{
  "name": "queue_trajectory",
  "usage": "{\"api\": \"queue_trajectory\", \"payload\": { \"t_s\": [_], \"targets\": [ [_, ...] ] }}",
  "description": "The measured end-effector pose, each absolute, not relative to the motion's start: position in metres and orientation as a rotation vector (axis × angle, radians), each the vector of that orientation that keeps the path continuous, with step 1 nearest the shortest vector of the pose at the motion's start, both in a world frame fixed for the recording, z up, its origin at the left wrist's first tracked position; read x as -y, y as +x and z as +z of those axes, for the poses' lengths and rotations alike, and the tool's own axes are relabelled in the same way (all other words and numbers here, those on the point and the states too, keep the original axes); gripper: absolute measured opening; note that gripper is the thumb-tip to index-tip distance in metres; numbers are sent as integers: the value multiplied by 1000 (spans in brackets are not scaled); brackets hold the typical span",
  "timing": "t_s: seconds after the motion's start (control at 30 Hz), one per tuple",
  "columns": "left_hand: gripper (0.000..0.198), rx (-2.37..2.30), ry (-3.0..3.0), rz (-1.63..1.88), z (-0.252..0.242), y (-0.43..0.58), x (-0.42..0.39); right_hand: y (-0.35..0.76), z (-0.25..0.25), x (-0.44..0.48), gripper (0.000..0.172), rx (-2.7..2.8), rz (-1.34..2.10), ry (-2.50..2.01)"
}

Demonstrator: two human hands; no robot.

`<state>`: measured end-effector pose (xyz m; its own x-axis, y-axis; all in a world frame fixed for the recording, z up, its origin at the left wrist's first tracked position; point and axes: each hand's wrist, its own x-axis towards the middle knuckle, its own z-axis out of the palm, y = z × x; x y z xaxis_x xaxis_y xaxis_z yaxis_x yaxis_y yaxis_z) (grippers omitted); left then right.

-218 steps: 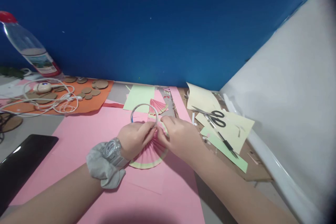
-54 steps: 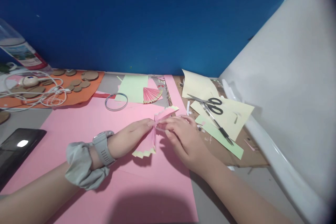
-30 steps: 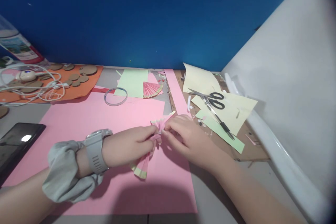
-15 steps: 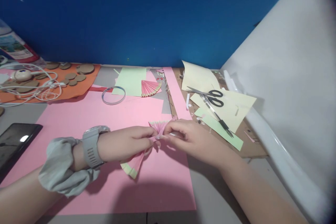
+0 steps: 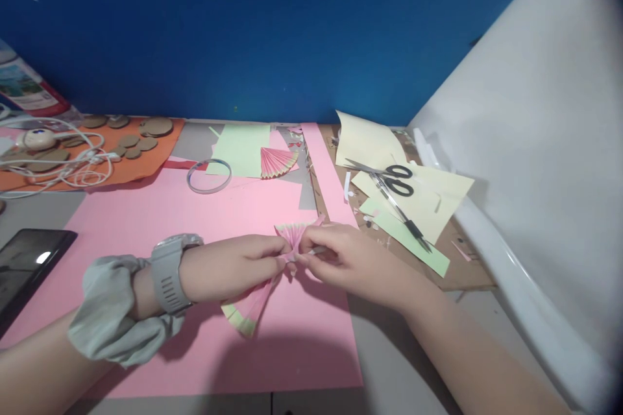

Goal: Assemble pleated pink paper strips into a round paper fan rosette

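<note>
Between both hands is a pleated pink paper fan [image 5: 248,311] with a pale green edge, pinched narrow at its middle and flaring out above and below the fingers. My left hand [image 5: 238,266], closed, grips it from the left; a grey watch and a scrunchie are on that wrist. From the right, my right hand [image 5: 335,253] pinches the same narrow middle, its thumb and index finger nearly meeting the left fingertips. A thin white bit shows by the right fingers, too small to name. Beneath lies a large pink sheet [image 5: 185,356].
Another folded fan [image 5: 278,162] rests on green paper [image 5: 238,149] near a round bangle [image 5: 209,176]. Scissors [image 5: 396,180] and a pen [image 5: 402,214] lie on cream paper at right. A phone [image 5: 29,266], earphones [image 5: 92,162] and cardboard discs [image 5: 156,126] are at left.
Both hands stay in nearly the same place, with the right fingers shifted slightly at the pinched middle. The fan's lower part has swung down a little.
</note>
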<state>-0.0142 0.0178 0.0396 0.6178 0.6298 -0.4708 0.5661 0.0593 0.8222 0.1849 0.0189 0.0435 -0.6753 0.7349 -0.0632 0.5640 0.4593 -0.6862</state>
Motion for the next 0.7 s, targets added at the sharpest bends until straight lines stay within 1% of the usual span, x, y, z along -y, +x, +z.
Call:
{"api": "queue_trajectory", "payload": {
  "t_s": [0.23,0.47,0.7],
  "targets": [
    [24,-1006,1654,79,42,-13,-19,184,43,-19,18,2488,1013,-1147],
    [18,-1049,1627,57,46,-11,-15,181,42,-18,19,2520,967,-1185],
    [23,-1018,1672,-14,50,-11,-17,182,43,-19,21,2521,985,-1214]
  ]
}}
